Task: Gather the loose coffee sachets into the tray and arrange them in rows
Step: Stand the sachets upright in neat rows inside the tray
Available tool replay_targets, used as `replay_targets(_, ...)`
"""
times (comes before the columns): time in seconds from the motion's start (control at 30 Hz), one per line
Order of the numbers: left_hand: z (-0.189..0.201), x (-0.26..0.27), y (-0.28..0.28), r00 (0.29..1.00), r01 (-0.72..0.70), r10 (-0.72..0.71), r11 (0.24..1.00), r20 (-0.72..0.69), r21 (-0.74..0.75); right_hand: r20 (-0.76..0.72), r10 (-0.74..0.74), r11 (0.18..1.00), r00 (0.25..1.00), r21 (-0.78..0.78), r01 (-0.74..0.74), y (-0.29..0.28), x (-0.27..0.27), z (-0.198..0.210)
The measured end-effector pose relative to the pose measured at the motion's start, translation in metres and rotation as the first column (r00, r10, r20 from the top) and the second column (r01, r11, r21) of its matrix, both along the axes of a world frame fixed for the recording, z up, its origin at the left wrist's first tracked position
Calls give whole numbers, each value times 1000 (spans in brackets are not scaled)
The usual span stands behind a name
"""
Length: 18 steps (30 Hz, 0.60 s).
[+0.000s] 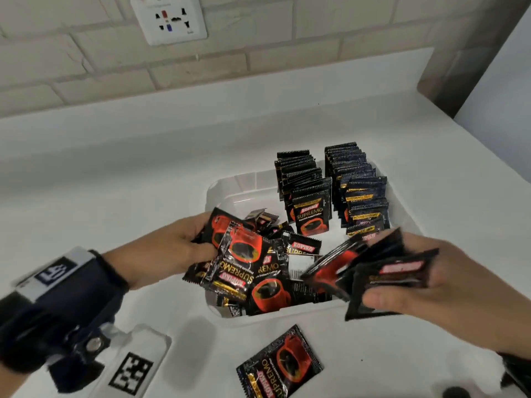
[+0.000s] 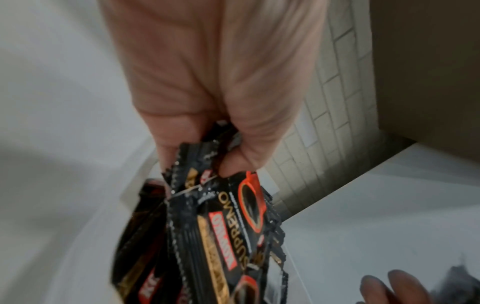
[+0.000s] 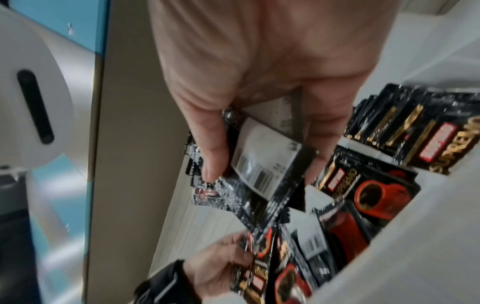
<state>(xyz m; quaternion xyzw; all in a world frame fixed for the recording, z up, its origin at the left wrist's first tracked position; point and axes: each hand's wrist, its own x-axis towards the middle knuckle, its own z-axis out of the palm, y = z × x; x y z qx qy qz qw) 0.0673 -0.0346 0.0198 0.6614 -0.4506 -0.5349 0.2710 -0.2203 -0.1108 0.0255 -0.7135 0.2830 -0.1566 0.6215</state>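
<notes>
A clear plastic tray [image 1: 230,188] sits on the white counter. Two upright rows of black coffee sachets [image 1: 310,193] [image 1: 359,191] stand at its back right; a loose pile [image 1: 275,285] fills its front. My left hand [image 1: 184,248] grips a bunch of sachets [image 1: 238,254] over the tray's left side; the left wrist view shows thumb and fingers pinching their top edges [image 2: 207,226]. My right hand [image 1: 425,285] holds a fan of sachets [image 1: 373,271] over the tray's front right, blurred; in the right wrist view they show barcode side [image 3: 262,162]. One sachet [image 1: 280,363] lies on the counter before the tray.
The counter [image 1: 115,173] meets a tiled wall with a socket plate [image 1: 169,18]. A clear lid with a black-and-white marker [image 1: 130,372] lies at the front left. A wall corner [image 1: 465,61] bounds the counter at the right.
</notes>
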Motion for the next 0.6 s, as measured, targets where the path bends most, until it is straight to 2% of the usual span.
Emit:
replay_targets(0.07,-5,1,0,1000,-6,5,1000,19,20,-16,63,997,998,54,-62,4,12,0)
replay_targets(0.17,-7,5,-2,995,-16,15,1000,99,12,-74,119,989,990,-74,-124,5,28,-6)
replay_targets(0.23,-8,8,-4,990,-21,20,1000,140,3,-96,132,985,987,-96,-141,4,35,-9)
replay_targets(0.47,-13,12,-9,942,6,3,1000,335,-26,-37,130,991,991,-11,-130,-2,35,-12)
replay_targets(0.6,-16,11,-9,940,44,-37,999,339,-11,-28,65,997,997,42,-64,-5,24,-9)
